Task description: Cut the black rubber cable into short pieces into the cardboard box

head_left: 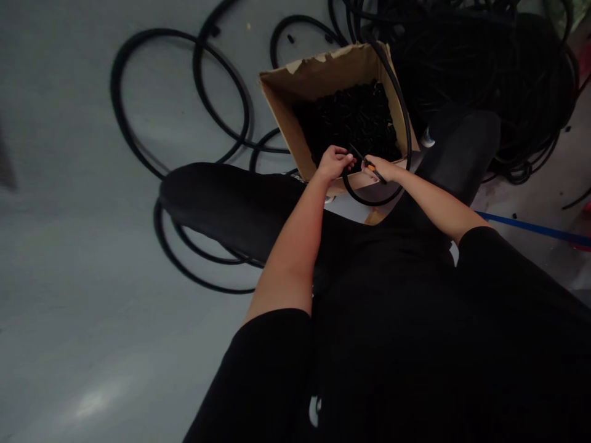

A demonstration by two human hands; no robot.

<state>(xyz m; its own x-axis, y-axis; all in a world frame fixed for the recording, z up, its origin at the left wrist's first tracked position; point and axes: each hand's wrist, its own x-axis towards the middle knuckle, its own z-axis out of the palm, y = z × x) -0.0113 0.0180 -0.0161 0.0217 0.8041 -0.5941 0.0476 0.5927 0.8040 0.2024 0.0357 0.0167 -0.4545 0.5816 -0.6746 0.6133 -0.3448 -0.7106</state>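
Note:
My right hand (379, 168) is closed around scissors (370, 167) with black and orange handles, their blades pointing up and left. Just left of the blades, my left hand (336, 163) pinches the end of a black hose (406, 117). From there the hose loops below my right hand and curves up along the box's right side. Both hands are over the near edge of an open cardboard box (282, 126). Many short black pieces (355, 117) lie inside the box. What exactly is between my left fingertips is small and dark.
Loops of black hose (115, 92) lie on the grey floor at the left. A big heap of black hose (521, 80) fills the upper right. My legs flank the box. A blue strip (540, 230) runs along the floor at right.

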